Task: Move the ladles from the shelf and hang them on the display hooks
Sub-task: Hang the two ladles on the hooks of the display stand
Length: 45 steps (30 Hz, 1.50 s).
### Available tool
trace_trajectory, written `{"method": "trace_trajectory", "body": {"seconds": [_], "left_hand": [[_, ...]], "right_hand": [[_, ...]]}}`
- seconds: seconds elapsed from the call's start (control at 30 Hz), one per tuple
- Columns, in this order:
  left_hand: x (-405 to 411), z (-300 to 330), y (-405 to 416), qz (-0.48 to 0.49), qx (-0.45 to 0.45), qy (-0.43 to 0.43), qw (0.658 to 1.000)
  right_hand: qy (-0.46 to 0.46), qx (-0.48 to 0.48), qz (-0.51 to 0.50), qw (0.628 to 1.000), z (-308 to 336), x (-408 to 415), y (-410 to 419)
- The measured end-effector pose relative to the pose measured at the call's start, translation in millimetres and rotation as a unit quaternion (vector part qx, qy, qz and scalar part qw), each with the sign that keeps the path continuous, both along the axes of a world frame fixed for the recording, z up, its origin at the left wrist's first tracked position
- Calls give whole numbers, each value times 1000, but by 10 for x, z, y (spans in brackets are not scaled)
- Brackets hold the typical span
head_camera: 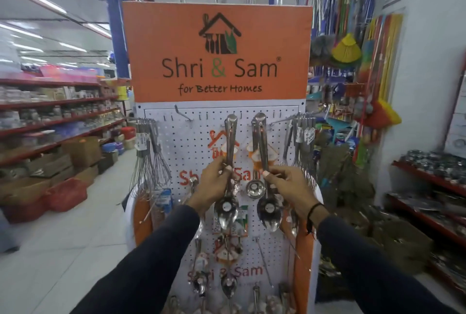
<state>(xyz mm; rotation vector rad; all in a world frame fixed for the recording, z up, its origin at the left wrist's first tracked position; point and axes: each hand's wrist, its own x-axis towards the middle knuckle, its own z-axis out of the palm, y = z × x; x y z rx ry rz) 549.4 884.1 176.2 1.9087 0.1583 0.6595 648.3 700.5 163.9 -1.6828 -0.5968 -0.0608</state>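
Two steel ladles hang bowl-down in front of the white pegboard display (191,147). My left hand (216,182) grips the handle of the left ladle (230,137), whose top end is at a hook in the top row. My right hand (287,185) grips the handle of the right ladle (262,142), its top end at the neighbouring hook. A smaller round ladle (255,188) hangs between my hands. One bare hook (182,114) sticks out at the upper left of the board.
Bunches of whisks hang on the left (148,152) and right (300,142) side hooks. More steel utensils hang lower on the board (228,286). An orange brand sign (216,51) tops the stand. Store shelves (58,111) run left; steelware shelves (428,175) and brooms stand right.
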Motion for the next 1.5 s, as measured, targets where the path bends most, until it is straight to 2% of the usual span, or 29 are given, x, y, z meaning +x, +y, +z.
{"method": "trace_trajectory", "body": {"seconds": [0.17, 0.37, 0.57, 0.77, 0.93, 1.17, 1.37, 1.5], "left_hand": [[9, 8, 114, -6, 57, 52, 997], [104, -2, 166, -28, 35, 24, 999], [185, -26, 236, -20, 7, 54, 998], [275, -2, 272, -3, 32, 67, 997], [374, -7, 336, 11, 45, 76, 996], [599, -37, 509, 5, 25, 82, 996], [905, -66, 644, 31, -12, 99, 995], [1274, -85, 808, 59, -8, 111, 992]], "right_hand": [[22, -16, 16, 999, 44, -16, 209], [27, -7, 20, 999, 14, -21, 294], [0, -16, 10, 1000, 22, -4, 284], [15, -63, 50, 997, 60, -37, 375], [40, -22, 71, 996, 83, -32, 421], [53, -12, 14, 998, -57, 161, 493], [70, -58, 12, 996, 18, 493, 898], [33, -128, -22, 991, 11, 818, 1205]]}}
